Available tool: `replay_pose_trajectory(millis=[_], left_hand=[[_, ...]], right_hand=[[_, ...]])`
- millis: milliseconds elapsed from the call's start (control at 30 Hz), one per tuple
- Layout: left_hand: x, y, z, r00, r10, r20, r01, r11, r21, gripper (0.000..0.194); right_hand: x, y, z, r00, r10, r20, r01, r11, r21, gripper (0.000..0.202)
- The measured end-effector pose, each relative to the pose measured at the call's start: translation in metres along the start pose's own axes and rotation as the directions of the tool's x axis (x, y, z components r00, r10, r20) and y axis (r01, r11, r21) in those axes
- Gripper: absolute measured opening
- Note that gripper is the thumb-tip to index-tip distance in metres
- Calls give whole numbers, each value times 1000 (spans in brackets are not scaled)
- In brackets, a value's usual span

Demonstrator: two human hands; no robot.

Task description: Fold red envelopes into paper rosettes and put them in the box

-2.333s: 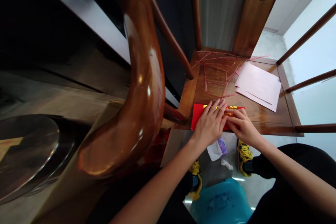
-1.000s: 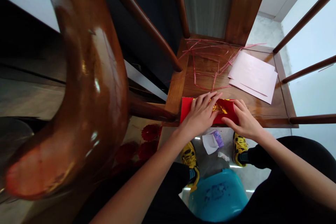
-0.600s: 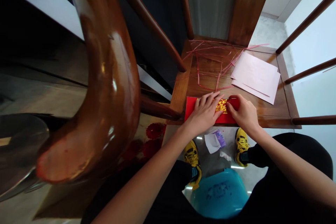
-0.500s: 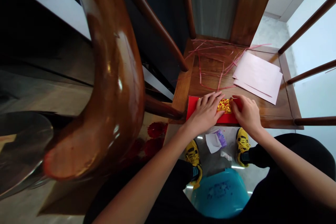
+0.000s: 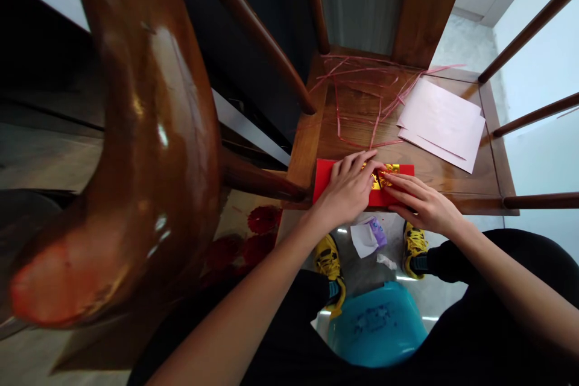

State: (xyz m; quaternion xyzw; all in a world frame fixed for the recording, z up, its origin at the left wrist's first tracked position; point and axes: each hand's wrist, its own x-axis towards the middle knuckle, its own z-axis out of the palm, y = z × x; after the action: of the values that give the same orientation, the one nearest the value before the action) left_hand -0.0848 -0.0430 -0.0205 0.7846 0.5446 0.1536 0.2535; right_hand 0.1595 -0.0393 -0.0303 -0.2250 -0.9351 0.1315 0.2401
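A red paper piece [image 5: 402,193] with a gold pattern lies along the front edge of the wooden chair seat; it looks like a red envelope, partly hidden under both hands. My left hand [image 5: 350,190] rests palm-down across its left part, fingers stretched out over the paper. From the right, my right hand [image 5: 423,202] lays its extended fingers flat on the gold-patterned part, fingertips close to those of the left hand. Neither hand is wrapped around anything.
Loose pink string [image 5: 337,111] lies tangled on the chair seat [image 5: 446,184], beside overlapping pale pink sheets [image 5: 441,120]. A thick curved wooden armrest [image 5: 158,151] fills the left. Below are a blue plastic stool [image 5: 380,325], a purple tissue pack [image 5: 377,233] and yellow shoes [image 5: 329,256].
My right hand has gone from curled fingers at the paper's right side to lying flat on it. A gold-patterned section now shows folded or shifted near the fingertips. The view has shifted slightly.
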Motion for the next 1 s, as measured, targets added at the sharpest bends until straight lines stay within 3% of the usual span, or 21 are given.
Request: replay_pose_trajectory(millis=[133,267,500,667,867,1000], left_hand=[[0,1,-1,1000,-12,-8,12,1000,-2,36],[1,2,-2,1000,-11,-17,11,1000,-14,34],[2,6,-3,999,-47,-17,46,999,-28,28],[3,4,-2,999,-31,-16,31,1000,2,34],[4,3,-4,999,-38,3,38,999,-32,33],[4,4,-4,999,-46,12,46,998,-37,34]], right_hand=[[1,-5,-7,991,131,-40,-122,975,183,47],[4,-4,-11,944,316,-99,-279,920,275,33],[5,-1,-5,937,340,-82,-308,913,268,23],[6,1,-10,934,356,-42,-333,905,266,21],[5,8,-13,889,457,22,-446,855,266,31],[6,7,-11,881,472,38,-465,848,254,26]])
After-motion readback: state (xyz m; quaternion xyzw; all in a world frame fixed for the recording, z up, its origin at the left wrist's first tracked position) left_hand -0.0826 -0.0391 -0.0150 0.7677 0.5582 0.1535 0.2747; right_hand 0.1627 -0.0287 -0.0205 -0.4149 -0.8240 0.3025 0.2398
